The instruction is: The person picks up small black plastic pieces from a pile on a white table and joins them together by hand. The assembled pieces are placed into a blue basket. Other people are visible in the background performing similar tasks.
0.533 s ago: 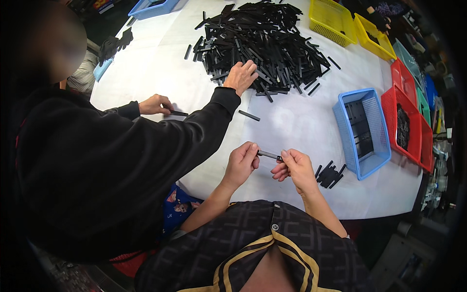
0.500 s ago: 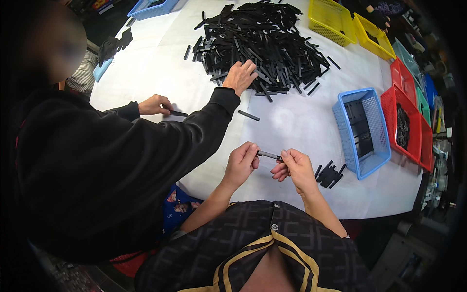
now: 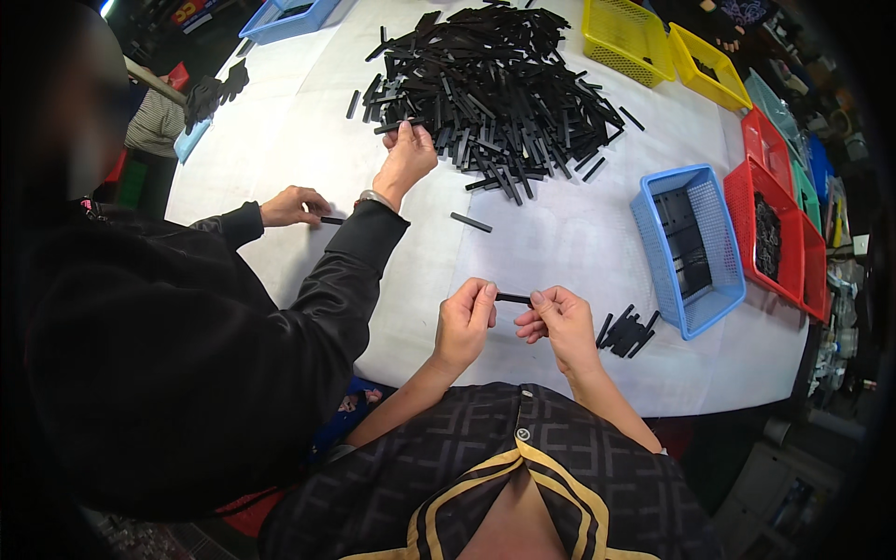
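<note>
A thin black strip point(image 3: 512, 298) spans the space between my two hands, above the white tabletop. My left hand point(image 3: 464, 319) pinches its left end between thumb and fingers. On the other end, the thumb and forefinger of my right hand point(image 3: 562, 322) are closed, while its lower fingers curl loosely. A single black strip point(image 3: 471, 222) lies on the table beyond my left hand. To the right of my right hand sits a small pile of black strips point(image 3: 627, 332). A large heap of similar strips point(image 3: 495, 93) covers the far middle of the table.
A blue basket point(image 3: 644, 252) with black flat pieces stands at the right, beside red baskets point(image 3: 791, 252). Yellow baskets point(image 3: 630, 42) are at the far right. On the left, a co-worker's hand point(image 3: 407, 163) holds a strip by the heap; their other hand point(image 3: 291, 206) holds another.
The strip between my hands has turned, now showing a plain black face instead of a greyish one. The co-worker's nearer arm has drawn back leftward from the heap with a strip.
</note>
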